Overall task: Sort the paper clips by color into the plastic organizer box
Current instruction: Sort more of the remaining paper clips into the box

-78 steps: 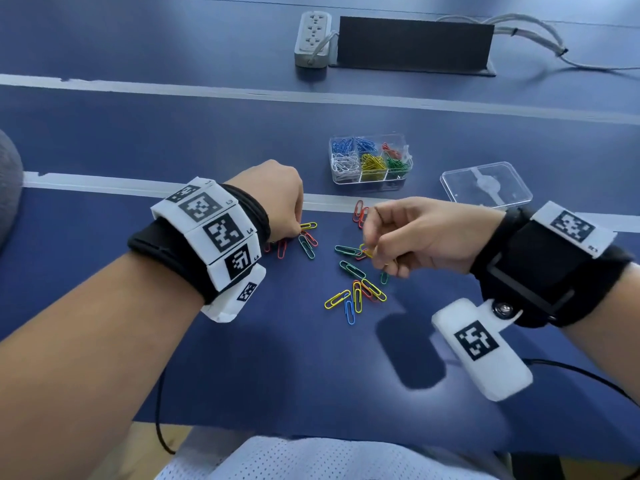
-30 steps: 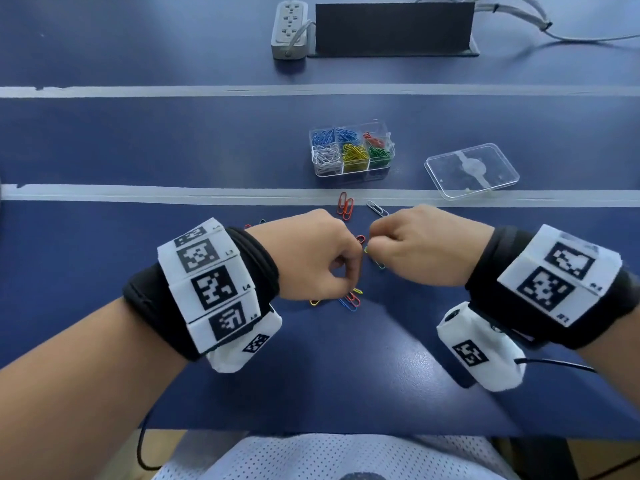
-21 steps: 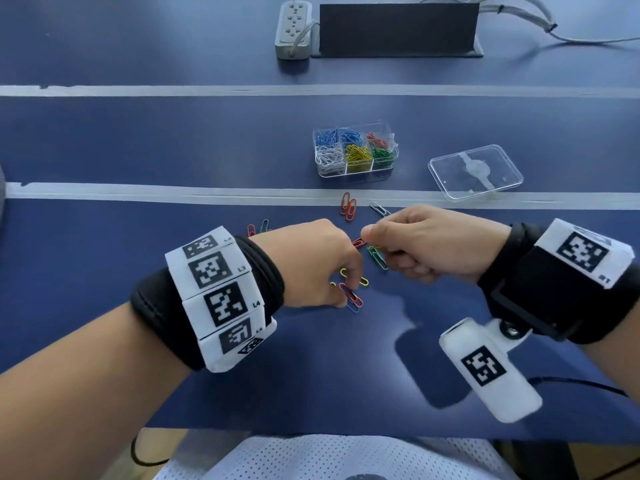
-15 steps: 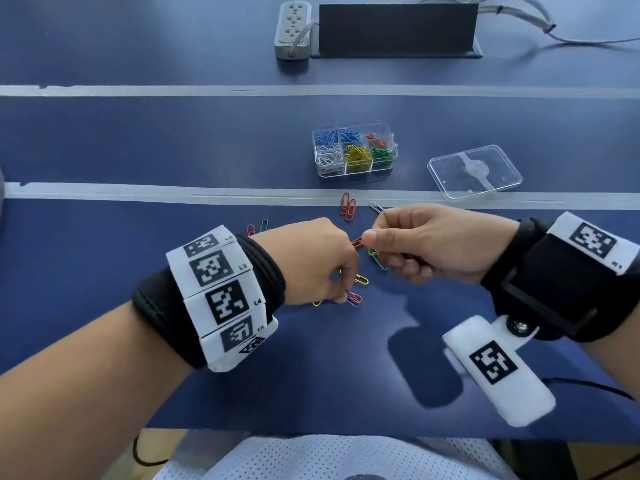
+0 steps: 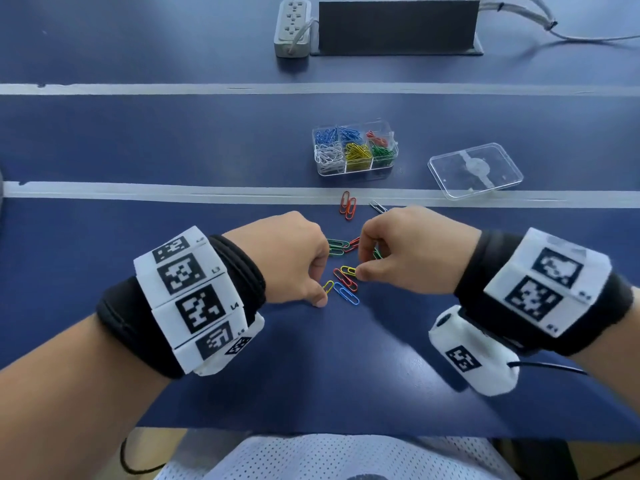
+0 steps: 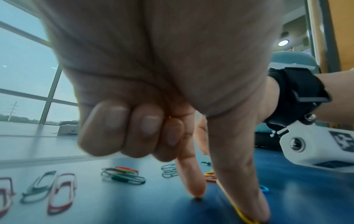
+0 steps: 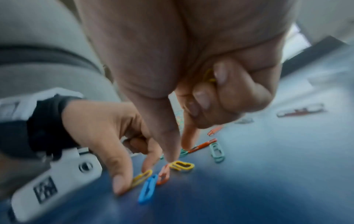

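Working over the loose paper clips (image 5: pixel 341 268) on the blue table (image 5: pixel 173 143), we see both hands curled. The left hand (image 5: pixel 291 258) sets thumb and forefinger down at a yellow clip (image 5: pixel 328 286) — whether they pinch it we cannot tell. The right hand (image 5: pixel 412 251) keeps yellow clips (image 7: pixel 208 75) tucked in its curled fingers, thumb tip beside another yellow one (image 5: pixel 348 270). The organizer box (image 5: pixel 355 147) stands open beyond, lid (image 5: pixel 475 170) beside it.

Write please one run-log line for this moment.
left hand: touching yellow clip | right hand: holding yellow clips, touching another | organizer box: open
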The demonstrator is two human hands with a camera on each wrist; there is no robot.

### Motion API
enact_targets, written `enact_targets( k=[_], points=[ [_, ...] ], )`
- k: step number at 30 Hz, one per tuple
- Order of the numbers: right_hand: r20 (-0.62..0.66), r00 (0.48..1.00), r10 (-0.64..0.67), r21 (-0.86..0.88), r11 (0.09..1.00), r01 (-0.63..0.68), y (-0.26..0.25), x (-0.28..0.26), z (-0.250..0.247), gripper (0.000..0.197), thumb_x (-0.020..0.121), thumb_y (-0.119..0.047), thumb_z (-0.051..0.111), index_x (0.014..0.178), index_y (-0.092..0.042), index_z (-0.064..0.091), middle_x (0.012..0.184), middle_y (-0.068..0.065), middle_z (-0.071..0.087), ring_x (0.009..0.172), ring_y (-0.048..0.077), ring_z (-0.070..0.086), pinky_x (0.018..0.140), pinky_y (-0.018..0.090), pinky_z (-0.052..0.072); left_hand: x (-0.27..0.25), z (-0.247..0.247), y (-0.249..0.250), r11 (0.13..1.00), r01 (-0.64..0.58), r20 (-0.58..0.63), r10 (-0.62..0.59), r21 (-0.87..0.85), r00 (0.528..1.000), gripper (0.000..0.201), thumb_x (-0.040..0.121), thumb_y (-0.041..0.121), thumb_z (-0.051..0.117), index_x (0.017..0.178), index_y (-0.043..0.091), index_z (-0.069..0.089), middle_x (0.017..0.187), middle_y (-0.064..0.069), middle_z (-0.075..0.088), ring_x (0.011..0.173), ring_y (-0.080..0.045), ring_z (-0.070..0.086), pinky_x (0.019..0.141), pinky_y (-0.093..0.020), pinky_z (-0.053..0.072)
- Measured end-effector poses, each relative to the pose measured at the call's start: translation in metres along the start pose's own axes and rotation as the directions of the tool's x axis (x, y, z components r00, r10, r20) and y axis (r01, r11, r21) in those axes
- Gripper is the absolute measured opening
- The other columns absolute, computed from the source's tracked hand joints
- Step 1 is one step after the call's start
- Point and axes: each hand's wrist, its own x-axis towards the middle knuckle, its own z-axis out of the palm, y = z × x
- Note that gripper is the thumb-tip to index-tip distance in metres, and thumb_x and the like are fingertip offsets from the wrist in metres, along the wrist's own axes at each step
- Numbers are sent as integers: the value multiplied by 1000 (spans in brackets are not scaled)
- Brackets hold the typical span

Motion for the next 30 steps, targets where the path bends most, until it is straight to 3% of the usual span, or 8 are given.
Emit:
enact_targets(
  k=[5,7,10,15,22,25,28,30],
  points=[
    [-26,997,-67,-232,971,60,-9,5,5,23,83,-32,58,88,-14,70,85,6,67,85,28,60,73,30,51,-3,1,1,1000,18,-26,-17,25,1000,14,79,33,62,69,28,56,58,7,43,72,-18,53,64,-24,42],
    [8,998,-58,-265,963,58,-12,5,7,26,81,-37,57,77,-13,66,76,6,61,78,31,58,71,33,53,-4,2,2,999,22,-15,-21,23,1000,15,80,30,59,68,26,53,59,8,44,73,-17,54,64,-24,42],
    [27,999,-22,-298,954,29,-15,3,10,36,80,-34,52,54,-13,40,58,4,39,58,29,43,59,29,41,-4,4,1,998,34,-3,-34,-48,999,20,80,28,55,64,24,44,62,9,45,63,-9,47,61,-23,37],
    [-7,1000,-11,-377,926,8,-16,-1,10,33,87,-37,43,64,-16,33,64,0,31,67,27,39,58,28,32,-5,2,0,986,25,15,-23,-168,1000,8,85,23,50,80,24,44,62,10,45,55,-2,40,46,-12,29],
    [-9,1000,-15,-387,922,10,-15,0,2,18,91,-29,45,81,-15,41,66,-2,29,72,29,41,57,29,31,-1,-1,-2,931,68,26,-63,-357,998,19,85,23,46,68,23,38,62,7,45,57,-8,39,54,-23,31],
    [30,1000,-7,-435,900,20,-17,0,-1,30,91,-27,44,66,-16,33,65,-2,28,71,27,40,56,29,30,3,-2,-3,782,87,70,-55,-618,996,20,77,20,48,61,23,37,59,3,46,54,-16,39,57,-27,35],
    [47,999,-5,-461,887,26,-18,-1,-4,38,90,-28,46,60,-19,25,64,-2,28,60,25,37,48,25,26,5,-2,-5,562,81,95,-4,-823,995,5,62,16,41,61,20,43,61,-5,46,49,-19,39,49,-26,34],
    [73,997,15,-466,885,20,-19,0,-3,38,90,-27,47,60,-19,25,65,-1,28,52,18,30,44,24,22,8,-2,-8,479,87,109,17,-873,994,15,57,11,38,65,14,50,56,-1,46,42,-16,40,43,-22,35]
  ],
)
